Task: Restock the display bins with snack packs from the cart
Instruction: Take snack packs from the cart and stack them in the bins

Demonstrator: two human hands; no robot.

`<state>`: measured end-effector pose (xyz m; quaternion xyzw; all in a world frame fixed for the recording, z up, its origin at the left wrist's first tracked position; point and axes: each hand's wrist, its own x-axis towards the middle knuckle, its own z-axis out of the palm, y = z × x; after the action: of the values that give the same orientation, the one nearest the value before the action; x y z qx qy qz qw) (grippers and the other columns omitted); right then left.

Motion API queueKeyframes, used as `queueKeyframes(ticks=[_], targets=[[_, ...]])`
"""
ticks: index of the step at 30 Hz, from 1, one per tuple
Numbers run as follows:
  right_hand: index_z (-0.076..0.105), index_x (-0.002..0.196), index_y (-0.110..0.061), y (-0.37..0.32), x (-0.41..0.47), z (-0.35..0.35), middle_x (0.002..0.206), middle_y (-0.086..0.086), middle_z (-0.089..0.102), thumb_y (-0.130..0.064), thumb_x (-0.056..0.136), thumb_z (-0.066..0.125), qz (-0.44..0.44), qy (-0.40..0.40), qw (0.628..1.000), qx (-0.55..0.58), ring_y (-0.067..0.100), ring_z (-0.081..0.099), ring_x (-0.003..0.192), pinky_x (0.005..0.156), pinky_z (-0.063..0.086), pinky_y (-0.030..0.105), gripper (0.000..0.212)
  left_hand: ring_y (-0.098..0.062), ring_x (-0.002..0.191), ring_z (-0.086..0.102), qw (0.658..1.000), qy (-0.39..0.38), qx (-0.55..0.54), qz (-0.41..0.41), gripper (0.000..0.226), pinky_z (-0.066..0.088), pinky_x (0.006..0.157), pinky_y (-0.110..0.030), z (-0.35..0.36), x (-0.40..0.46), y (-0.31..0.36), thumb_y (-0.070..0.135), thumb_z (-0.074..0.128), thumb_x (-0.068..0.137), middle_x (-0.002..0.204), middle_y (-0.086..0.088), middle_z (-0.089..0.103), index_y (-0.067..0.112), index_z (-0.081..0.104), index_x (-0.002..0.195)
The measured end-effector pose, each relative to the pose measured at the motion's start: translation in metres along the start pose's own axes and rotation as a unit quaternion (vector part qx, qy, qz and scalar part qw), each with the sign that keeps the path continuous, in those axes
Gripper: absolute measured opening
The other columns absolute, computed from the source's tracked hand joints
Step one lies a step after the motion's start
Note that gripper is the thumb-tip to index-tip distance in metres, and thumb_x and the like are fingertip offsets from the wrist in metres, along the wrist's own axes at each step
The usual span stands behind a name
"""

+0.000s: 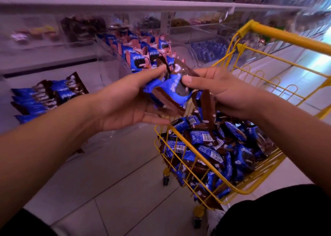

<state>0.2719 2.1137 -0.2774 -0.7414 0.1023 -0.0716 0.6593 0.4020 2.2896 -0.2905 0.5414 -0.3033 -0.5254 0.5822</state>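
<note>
Head view: the left hand [125,99] and the right hand [220,92] both pinch shiny blue and brown snack packs [172,90] above the yellow wire cart [258,185]. More packs fill the cart. The clear plastic bin [114,56] sits just behind, its rim open. Smooth floor tiles [111,182] lie bare to the left.

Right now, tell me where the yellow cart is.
In the head view, the yellow cart stands on the tiled floor at lower right, below the right hand, loaded with blue snack packs.
</note>
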Motion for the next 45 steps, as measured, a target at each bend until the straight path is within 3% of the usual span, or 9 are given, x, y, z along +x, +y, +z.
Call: queueKeyframes(ticks=[5, 10, 14, 18, 24, 29, 38, 42, 45], targets=[[0.071, 0.098, -0.006, -0.003, 0.009, 0.016, 0.077, 0.014, 0.072, -0.035, 0.083, 0.070, -0.068, 0.079, 0.991, -0.082, 0.021, 0.063, 0.058, 0.049, 0.050, 0.026, 0.032, -0.026, 0.084, 0.076, 0.994, -0.044, -0.069, -0.068, 0.038, 0.058, 0.050, -0.025, 0.000, -0.008, 0.005, 0.038, 0.069, 0.078, 0.108, -0.018, 0.074, 0.012, 0.077, 0.105], [0.065, 0.073, -0.018, -0.007, 0.012, 0.010, 0.056, -0.005, 0.063, -0.050, 0.091, 0.061, 0.129, 0.160, 0.971, 0.121, 0.007, 0.053, 0.044, 0.044, 0.041, 0.013, 0.037, -0.021, 0.072, 0.073, 0.995, 0.028, -0.076, -0.053, 0.032, 0.059, 0.057, -0.028, -0.007, -0.007, 0.002, 0.024, 0.081, 0.065, 0.097, -0.017, 0.074, 0.008, 0.078, 0.093], [0.069, 0.085, -0.020, -0.010, 0.011, 0.009, 0.074, -0.002, 0.070, -0.053, 0.084, 0.066, 0.147, 0.122, 0.964, 0.185, 0.008, 0.063, 0.055, 0.044, 0.051, 0.019, 0.033, -0.023, 0.075, 0.071, 0.994, 0.013, -0.081, -0.065, 0.042, 0.059, 0.062, -0.031, -0.009, -0.009, -0.001, 0.038, 0.083, 0.061, 0.092, -0.015, 0.071, 0.013, 0.076, 0.094], [0.072, 0.101, -0.013, -0.011, 0.006, 0.009, 0.097, 0.008, 0.075, -0.029, 0.074, 0.073, 0.107, 0.044, 0.971, 0.210, 0.015, 0.073, 0.077, 0.058, 0.061, 0.026, 0.031, -0.025, 0.078, 0.070, 0.993, 0.000, -0.101, -0.059, 0.051, 0.060, 0.067, -0.033, -0.009, -0.011, -0.002, 0.054, 0.073, 0.070, 0.092, -0.013, 0.071, 0.013, 0.074, 0.100], [0.054, 0.137, -0.002, -0.008, 0.007, 0.010, 0.141, 0.023, 0.053, -0.018, 0.082, 0.066, 0.049, 0.033, 0.977, 0.206, 0.030, 0.051, 0.117, 0.113, 0.036, 0.041, 0.058, -0.025, 0.078, 0.069, 0.989, 0.034, -0.144, -0.016, 0.042, 0.061, 0.070, -0.033, -0.006, -0.014, -0.003, 0.043, 0.064, 0.080, 0.086, -0.013, 0.068, 0.008, 0.073, 0.102], [0.056, 0.129, -0.003, -0.004, 0.005, 0.015, 0.120, 0.015, 0.065, -0.006, 0.078, 0.065, 0.021, -0.057, 0.981, 0.185, 0.020, 0.070, 0.096, 0.078, 0.059, 0.026, 0.052, -0.032, 0.094, 0.072, 0.990, 0.013, -0.137, -0.021, 0.049, 0.061, 0.074, -0.035, -0.007, -0.020, -0.004, 0.044, 0.073, 0.074, 0.108, -0.017, 0.072, 0.011, 0.074, 0.111], [0.061, 0.103, -0.009, 0.001, 0.003, 0.028, 0.110, 0.009, 0.067, -0.009, 0.072, 0.077, -0.132, -0.064, 0.984, -0.099, 0.017, 0.066, 0.103, 0.093, 0.055, 0.033, 0.035, -0.033, 0.101, 0.072, 0.997, -0.012, -0.072, -0.021, 0.064, 0.061, 0.069, -0.031, -0.013, -0.030, -0.005, 0.024, 0.098, 0.041, 0.109, -0.014, 0.074, 0.012, 0.079, 0.100], [0.056, 0.099, 0.001, 0.001, 0.005, 0.033, 0.128, 0.003, 0.061, -0.011, 0.073, 0.074, -0.147, -0.051, 0.984, -0.083, 0.021, 0.061, 0.117, 0.103, 0.050, 0.046, 0.033, -0.032, 0.097, 0.073, 0.998, -0.016, -0.061, -0.016, 0.068, 0.061, 0.065, -0.029, -0.019, -0.033, 0.001, 0.025, 0.100, 0.035, 0.107, -0.014, 0.074, 0.011, 0.079, 0.098], [0.054, 0.099, 0.001, 0.000, 0.006, 0.036, 0.137, 0.017, 0.055, -0.006, 0.074, 0.071, -0.149, -0.057, 0.987, -0.023, 0.021, 0.060, 0.116, 0.095, 0.054, 0.038, 0.032, -0.033, 0.102, 0.071, 0.998, -0.040, -0.043, -0.025, 0.068, 0.062, 0.070, -0.030, -0.023, -0.037, 0.003, 0.025, 0.100, 0.038, 0.112, -0.014, 0.073, 0.012, 0.079, 0.101]])
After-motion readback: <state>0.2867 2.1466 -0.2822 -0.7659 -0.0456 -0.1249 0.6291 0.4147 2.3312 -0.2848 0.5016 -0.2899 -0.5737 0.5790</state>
